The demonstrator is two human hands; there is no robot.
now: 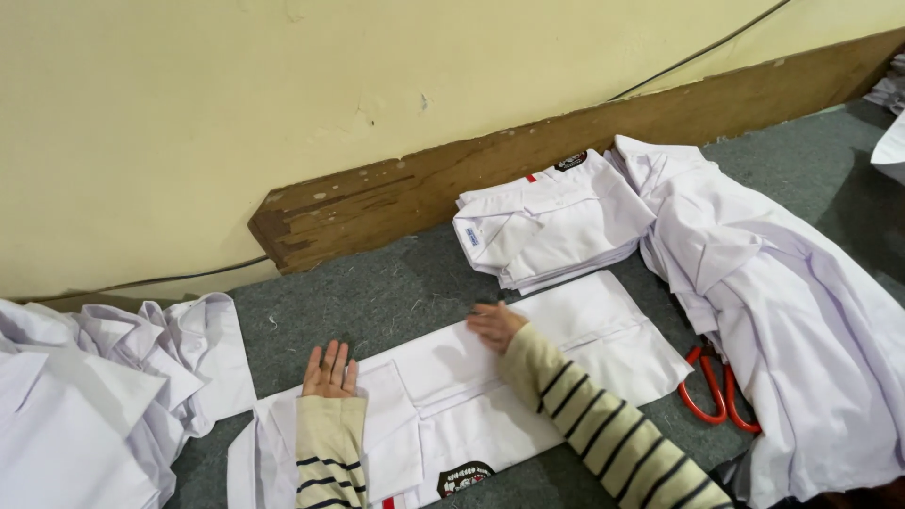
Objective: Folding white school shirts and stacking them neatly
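Two hands: both lie on one white shirt [566, 330] spread flat on the grey carpet [377, 292], near the viewer and centre in the scene.
Left hand [330, 370]: released, palm down, fingers straight and slightly fanned, pressing on the shirt's left part close to its far edge; it grasps nothing.
Right hand [496, 325]: fingers bent loosely and resting on the shirt's far edge near the middle; whether it pinches the cloth I cannot tell.
Sleeves: cream with dark stripes, both forearms crossing the shirt from the near side.
Shirt under the hands: folded into a long band running from near left to far right, with a dark round badge [465, 478] at its near edge, between the two forearms.
Folded stack [547, 226]: white shirts piled just beyond the right hand, touching the far edge of the spread shirt.
Loose heap, right [782, 320]: unfolded white garments, right of the stack and of the spread shirt.
Scissors [718, 391]: red-handled, on the carpet between the spread shirt's right end and the heap, partly under the cloth.
Loose heap, left [104, 386]: more white garments, well left of the left hand.
Far side: a wooden skirting board [396, 198] below a cream wall [189, 113].
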